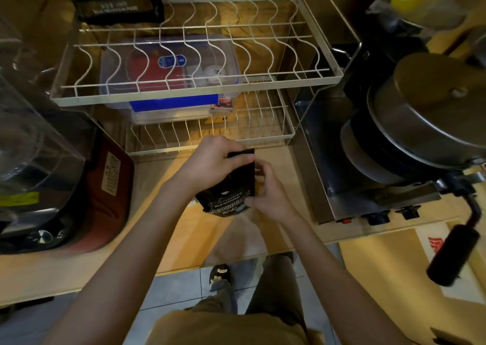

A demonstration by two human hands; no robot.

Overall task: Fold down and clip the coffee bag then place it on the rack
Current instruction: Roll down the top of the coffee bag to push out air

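The wooden surface runs across the middle of the frame; on it, in the upper half, stands the two-tier wire rack, with a clear lidded container on its lower tier and a second dark coffee package at its upper left corner; at the right edge sits a steel appliance with round lids and a black handle, and at the left a clear-topped machine; your coffee bag is at the centre of the frame, just in front of the rack's lower tier, held up between both hands; your left hand is curled over the bag's top, fingers closed on the folded-over edge; your right hand grips the bag's right side, thumb against the printed front; whether a clip is on it, you cannot tell from here.
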